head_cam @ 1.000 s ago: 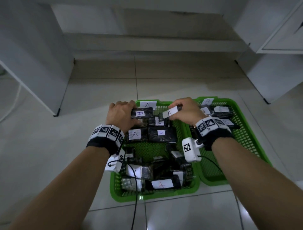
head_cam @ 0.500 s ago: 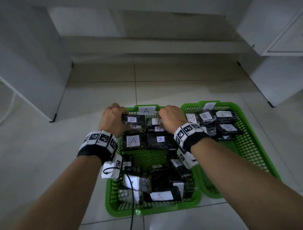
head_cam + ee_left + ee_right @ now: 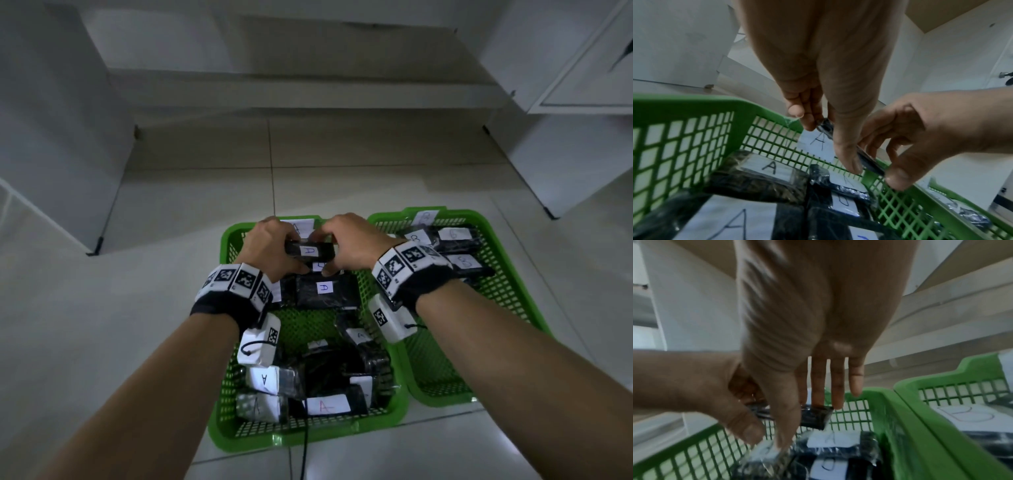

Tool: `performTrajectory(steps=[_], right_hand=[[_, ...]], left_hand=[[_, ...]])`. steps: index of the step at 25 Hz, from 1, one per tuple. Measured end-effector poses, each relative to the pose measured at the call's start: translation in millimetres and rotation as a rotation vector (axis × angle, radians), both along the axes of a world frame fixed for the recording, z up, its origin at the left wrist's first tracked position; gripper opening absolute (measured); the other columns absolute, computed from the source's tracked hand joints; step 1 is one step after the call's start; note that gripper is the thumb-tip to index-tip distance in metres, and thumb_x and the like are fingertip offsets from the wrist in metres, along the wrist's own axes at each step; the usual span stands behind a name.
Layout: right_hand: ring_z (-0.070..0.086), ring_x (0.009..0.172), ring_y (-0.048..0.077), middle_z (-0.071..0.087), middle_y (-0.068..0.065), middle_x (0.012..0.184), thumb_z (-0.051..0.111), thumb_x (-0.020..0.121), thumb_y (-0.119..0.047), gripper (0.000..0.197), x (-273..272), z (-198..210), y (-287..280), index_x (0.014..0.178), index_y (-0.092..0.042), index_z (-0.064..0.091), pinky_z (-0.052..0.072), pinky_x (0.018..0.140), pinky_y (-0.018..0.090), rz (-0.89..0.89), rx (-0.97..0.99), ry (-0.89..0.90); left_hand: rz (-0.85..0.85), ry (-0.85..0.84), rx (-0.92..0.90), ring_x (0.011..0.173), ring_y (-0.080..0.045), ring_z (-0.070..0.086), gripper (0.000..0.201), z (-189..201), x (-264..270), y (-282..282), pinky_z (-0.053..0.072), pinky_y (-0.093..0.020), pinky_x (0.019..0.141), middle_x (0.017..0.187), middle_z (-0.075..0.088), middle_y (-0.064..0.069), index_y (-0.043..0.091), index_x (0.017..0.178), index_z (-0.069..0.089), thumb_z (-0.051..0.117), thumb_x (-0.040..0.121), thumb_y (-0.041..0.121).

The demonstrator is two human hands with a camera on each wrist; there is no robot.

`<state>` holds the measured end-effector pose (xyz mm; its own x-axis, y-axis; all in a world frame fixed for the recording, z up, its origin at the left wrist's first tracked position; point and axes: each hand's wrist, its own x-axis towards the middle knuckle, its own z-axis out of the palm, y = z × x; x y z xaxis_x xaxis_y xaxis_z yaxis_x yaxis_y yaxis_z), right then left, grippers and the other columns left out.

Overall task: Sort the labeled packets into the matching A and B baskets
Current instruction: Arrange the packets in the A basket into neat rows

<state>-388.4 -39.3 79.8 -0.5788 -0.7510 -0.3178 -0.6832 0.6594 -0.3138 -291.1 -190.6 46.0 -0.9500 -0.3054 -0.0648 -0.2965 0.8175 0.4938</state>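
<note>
Both hands hold one dark packet (image 3: 310, 250) with a white "A" label between them: the left hand (image 3: 265, 246) pinches its left end with curled fingers and thumb, and the right hand (image 3: 354, 241) grips its right end, thumb below and fingers over the top. That packet hangs above the far end of the left green basket (image 3: 226, 394), just in front of the paper "A" tag (image 3: 303, 226) on the basket's far rim. Directly under it, inside the same basket, lie more dark packets with A labels, one with a small label (image 3: 323, 294) just nearer than the held one, and a heap of others (image 3: 322, 377) at the basket's near end, several with large white A labels facing up. From the left wrist view the held packet (image 3: 869, 160) shows edge-on between the two thumbs, with the mesh wall of the basket (image 3: 684, 138) behind it. Touching the right side of the left basket stands a second green basket (image 3: 507, 298), holding a few dark packets labelled B (image 3: 459, 240) at its far end. Both baskets sit on a pale tiled floor (image 3: 102, 342), with white cabinets (image 3: 51, 120) beyond the left basket.
</note>
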Motion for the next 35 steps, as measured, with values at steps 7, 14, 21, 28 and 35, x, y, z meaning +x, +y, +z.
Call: performTrajectory(steps=[7, 14, 21, 28, 35], right_hand=[[0.061, 0.09, 0.023, 0.063, 0.004, 0.097, 0.084, 0.077, -0.011, 0.025, 16.6, -17.8, 7.2, 0.096, -0.013, 0.067, 0.045, 0.073, 0.031, 0.013, 0.154, 0.2], [0.056, 0.089, 0.02, 0.06, 0.008, 0.11, 0.074, 0.084, 0.0, 0.02, 13.4, -41.2, 1.3, 0.101, -0.007, 0.066, 0.041, 0.076, 0.025, -0.044, 0.134, 0.194], [0.065, 0.083, 0.02, 0.07, 0.005, 0.094, 0.083, 0.076, 0.0, 0.02, 25.0, -14.3, -0.2, 0.091, -0.009, 0.074, 0.048, 0.071, 0.027, -0.264, -0.004, 0.037], [0.073, 0.075, 0.025, 0.066, 0.003, 0.068, 0.097, 0.06, -0.023, 0.037, 74.8, -5.1, 39.1, 0.071, -0.009, 0.066, 0.051, 0.054, 0.026, -0.214, 0.373, -0.086], [0.067, 0.078, 0.029, 0.065, 0.007, 0.081, 0.077, 0.08, -0.028, 0.024, 91.3, -3.7, 58.5, 0.08, -0.009, 0.063, 0.047, 0.062, 0.03, -0.373, 0.22, -0.077]], left_hand=[[-0.047, -0.215, 0.079, 0.102, -0.021, 0.061, 0.064, -17.0, 8.9, 8.1, 0.051, -0.03, 0.09, 0.114, 0.065, -0.004, 0.011, 0.118, 0.063, 0.092, 0.063, 0.026], [-0.113, -0.284, 0.115, 0.108, -0.021, 0.061, 0.049, -26.7, 15.4, 6.8, 0.051, -0.033, 0.096, 0.122, 0.064, -0.004, 0.015, 0.124, 0.066, 0.08, 0.078, 0.027], [-0.163, -0.105, 0.072, 0.091, -0.022, 0.066, 0.014, -6.5, 31.7, 3.9, 0.051, -0.028, 0.078, 0.096, 0.071, -0.004, 0.012, 0.093, 0.074, 0.062, 0.085, 0.016], [-0.525, -0.335, 0.117, 0.085, -0.017, 0.07, 0.018, 8.1, 24.3, 39.4, 0.056, -0.031, 0.085, 0.094, 0.076, -0.006, 0.013, 0.102, 0.076, 0.063, 0.09, 0.019], [-0.689, -0.456, -0.079, 0.095, -0.024, 0.066, 0.026, -0.6, 55.3, 63.0, 0.054, -0.034, 0.086, 0.105, 0.071, -0.006, 0.01, 0.106, 0.07, 0.055, 0.095, 0.028]])
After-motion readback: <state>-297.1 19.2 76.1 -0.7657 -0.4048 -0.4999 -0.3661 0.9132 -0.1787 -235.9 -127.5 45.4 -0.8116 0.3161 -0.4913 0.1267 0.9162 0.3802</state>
